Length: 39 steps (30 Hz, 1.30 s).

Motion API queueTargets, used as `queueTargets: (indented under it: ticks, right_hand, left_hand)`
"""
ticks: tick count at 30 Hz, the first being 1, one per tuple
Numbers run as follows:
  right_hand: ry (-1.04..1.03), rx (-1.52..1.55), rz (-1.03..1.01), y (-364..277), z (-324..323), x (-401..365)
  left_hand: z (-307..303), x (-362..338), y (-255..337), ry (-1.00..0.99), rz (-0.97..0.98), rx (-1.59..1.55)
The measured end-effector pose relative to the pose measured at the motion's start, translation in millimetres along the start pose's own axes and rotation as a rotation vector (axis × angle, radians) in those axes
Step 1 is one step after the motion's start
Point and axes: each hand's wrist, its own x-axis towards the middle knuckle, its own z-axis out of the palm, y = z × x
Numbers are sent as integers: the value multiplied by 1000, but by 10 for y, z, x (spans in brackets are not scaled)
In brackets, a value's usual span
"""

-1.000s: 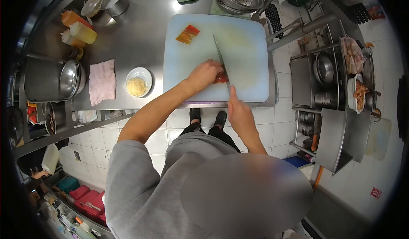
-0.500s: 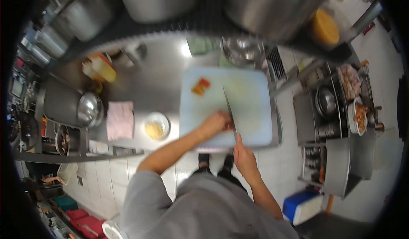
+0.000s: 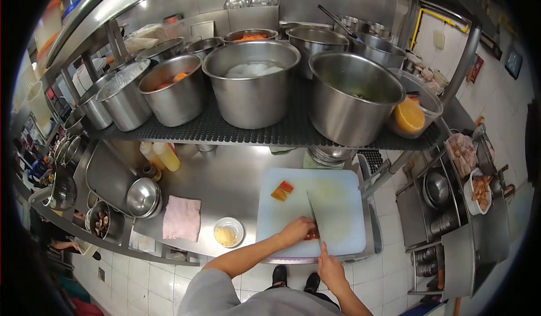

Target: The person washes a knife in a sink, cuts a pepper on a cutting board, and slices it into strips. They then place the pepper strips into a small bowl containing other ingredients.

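My right hand (image 3: 331,268) grips a kitchen knife (image 3: 313,212) by its handle. The blade points away from me over a white cutting board (image 3: 344,203). Just left of the blade, my left hand (image 3: 297,230) presses with curled fingers on a reddish piece of food (image 3: 311,235), mostly hidden under them; its kind I cannot make out. Two red and orange pieces, perhaps bell pepper (image 3: 282,191), lie apart at the board's upper left. Left of the board sits a small white bowl (image 3: 239,226) with something pale yellow and chopped inside.
A folded pink cloth (image 3: 182,218) lies on the steel counter (image 3: 214,175). Stacked metal bowls (image 3: 143,197) and squeeze bottles (image 3: 166,156) stand farther left. Above the counter's back, a black shelf (image 3: 270,137) carries several steel pots (image 3: 251,96) and a tub with an orange half (image 3: 409,116).
The head view has tilted up, so the shelf and pots now show fully and the board appears lower. Both hands stay at the near part of the board, knife still in the right.
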Motion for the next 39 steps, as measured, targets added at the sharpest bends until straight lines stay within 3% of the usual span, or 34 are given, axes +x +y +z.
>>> queueTargets:
  ticks: [5, 6, 9, 13, 14, 15, 16, 28, 39]
  right_hand:
    - [-39, -22, -18, 32, -57, -110]
    - [-29, 6, -12, 53, -1, -104]
    - [61, -13, -38, 30, 94, 124]
    - [35, 40, -12, -58, -59, -85]
    - [44, 19, 6, -67, -5, -92]
    - [85, -2, 4, 10, 147, -39]
    - [114, -23, -19, 48, 228, 51]
    - [-92, 4, 110, -216, -104, 75]
    - [1, -22, 73, -222, 51, 37]
  left_hand:
    - [46, -30, -59, -20, 32, 18]
    - [52, -17, -81, 60, 82, 26]
    - [-30, 1, -6, -91, -87, -327]
    - [14, -40, -42, 47, 56, -75]
    - [36, -43, -76, 42, 36, -119]
    - [-14, -31, -48, -48, -91, -366]
    - [16, -47, -97, 63, 79, -27]
    - [-131, -90, 15, 16, -27, 9]
    - [-71, -88, -110, 54, 25, 52]
